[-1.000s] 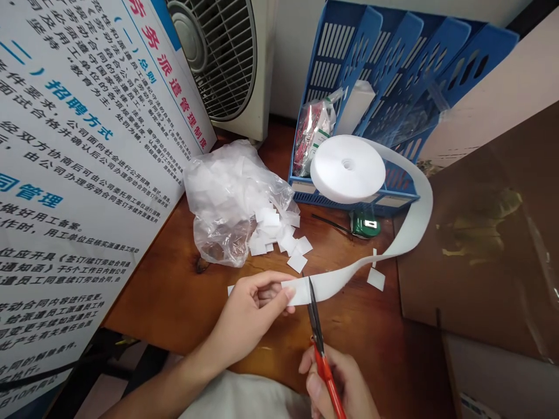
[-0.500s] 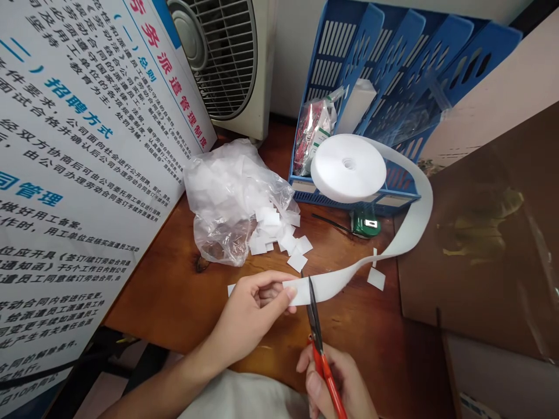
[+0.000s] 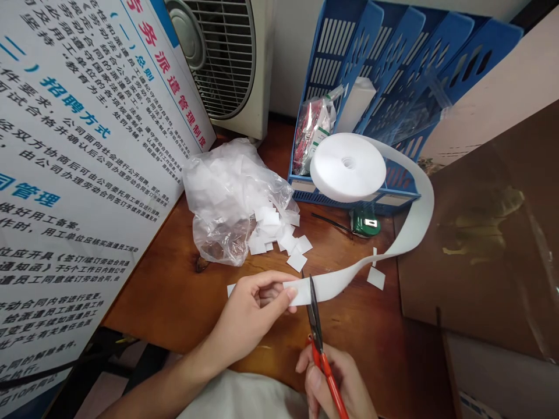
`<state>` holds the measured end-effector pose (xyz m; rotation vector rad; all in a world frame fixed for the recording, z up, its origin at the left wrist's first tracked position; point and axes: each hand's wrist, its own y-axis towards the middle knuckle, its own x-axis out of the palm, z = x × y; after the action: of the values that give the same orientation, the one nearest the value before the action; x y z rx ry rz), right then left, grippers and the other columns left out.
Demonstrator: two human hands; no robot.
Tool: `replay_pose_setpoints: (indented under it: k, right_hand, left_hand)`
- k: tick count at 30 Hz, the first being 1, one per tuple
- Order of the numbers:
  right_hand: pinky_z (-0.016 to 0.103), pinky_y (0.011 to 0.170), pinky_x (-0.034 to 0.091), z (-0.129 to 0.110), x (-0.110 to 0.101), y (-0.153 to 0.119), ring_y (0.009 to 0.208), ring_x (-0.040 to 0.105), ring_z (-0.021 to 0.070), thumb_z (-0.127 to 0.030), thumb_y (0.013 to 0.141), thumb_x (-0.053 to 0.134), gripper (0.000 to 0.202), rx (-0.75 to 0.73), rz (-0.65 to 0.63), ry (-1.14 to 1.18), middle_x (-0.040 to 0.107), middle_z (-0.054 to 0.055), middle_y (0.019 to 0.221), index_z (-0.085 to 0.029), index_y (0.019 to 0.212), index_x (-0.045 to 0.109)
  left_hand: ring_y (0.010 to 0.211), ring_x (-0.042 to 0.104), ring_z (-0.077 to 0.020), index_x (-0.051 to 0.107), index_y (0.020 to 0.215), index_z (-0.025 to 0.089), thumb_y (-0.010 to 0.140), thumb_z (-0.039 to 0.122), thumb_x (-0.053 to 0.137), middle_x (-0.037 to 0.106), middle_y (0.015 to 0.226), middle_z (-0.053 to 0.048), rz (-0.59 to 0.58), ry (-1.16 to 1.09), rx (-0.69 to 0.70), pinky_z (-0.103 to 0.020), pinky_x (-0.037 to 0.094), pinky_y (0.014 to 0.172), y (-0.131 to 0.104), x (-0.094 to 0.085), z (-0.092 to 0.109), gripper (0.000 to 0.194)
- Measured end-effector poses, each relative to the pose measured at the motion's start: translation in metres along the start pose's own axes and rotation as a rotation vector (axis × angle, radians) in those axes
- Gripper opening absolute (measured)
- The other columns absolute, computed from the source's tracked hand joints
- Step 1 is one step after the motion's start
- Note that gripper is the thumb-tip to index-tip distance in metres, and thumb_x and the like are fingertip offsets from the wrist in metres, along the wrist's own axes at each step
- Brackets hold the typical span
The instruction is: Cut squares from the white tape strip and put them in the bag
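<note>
My left hand (image 3: pixel 257 314) pinches the free end of a white strip (image 3: pixel 336 283) between thumb and fingers. The strip curves back from a white roll (image 3: pixel 348 169) at the blue file rack. Red-handled scissors (image 3: pixel 315 320) are in my right hand (image 3: pixel 334 381), their dark blades slightly apart around the strip just right of my left fingertips. Behind my left hand, several cut white squares (image 3: pixel 297 261) spill from a clear plastic bag (image 3: pixel 222 192).
The blue file rack (image 3: pixel 406 201) stands at the back, with a green tape measure (image 3: pixel 365 224) before it. One white piece (image 3: pixel 376 278) lies right of the strip. A printed board (image 3: pixel 87 145) borders the left, a cardboard box (image 3: pixel 480 244) the right; a fan (image 3: pixel 227 58) stands behind.
</note>
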<state>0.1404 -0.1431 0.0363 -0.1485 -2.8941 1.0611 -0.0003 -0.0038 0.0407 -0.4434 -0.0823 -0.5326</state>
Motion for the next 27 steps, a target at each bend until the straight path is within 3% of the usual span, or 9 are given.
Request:
replay_pose_setpoints:
  k: [11, 27]
  right_hand:
    - [0.019, 0.040, 0.027, 0.014, 0.002, 0.003, 0.037, 0.037, 0.0065, -0.083, 0.077, 0.054, 0.066, 0.015, 0.011, 0.008, 0.045, -0.007, 0.045, -0.018, 0.075, 0.052]
    - [0.019, 0.038, 0.031, 0.028, 0.002, 0.004, 0.037, 0.035, 0.0068, -0.086, 0.073, 0.054, 0.070, 0.061, 0.059, -0.007, 0.041, -0.007, 0.044, -0.016, 0.078, 0.058]
  left_hand:
    - [0.073, 0.069, -0.0168, 0.076, 0.111, 0.018, 0.090, 0.033, 0.069, 0.074, 0.078, -0.004, -0.001, 0.017, -0.010, -0.025, 0.054, 0.071, 0.002, 0.001, -0.002, 0.026]
    - [0.072, 0.068, -0.0167, 0.076, 0.111, 0.018, 0.090, 0.032, 0.069, 0.073, 0.075, -0.004, -0.005, 0.024, -0.014, -0.024, 0.053, 0.070, 0.001, -0.001, -0.002, 0.027]
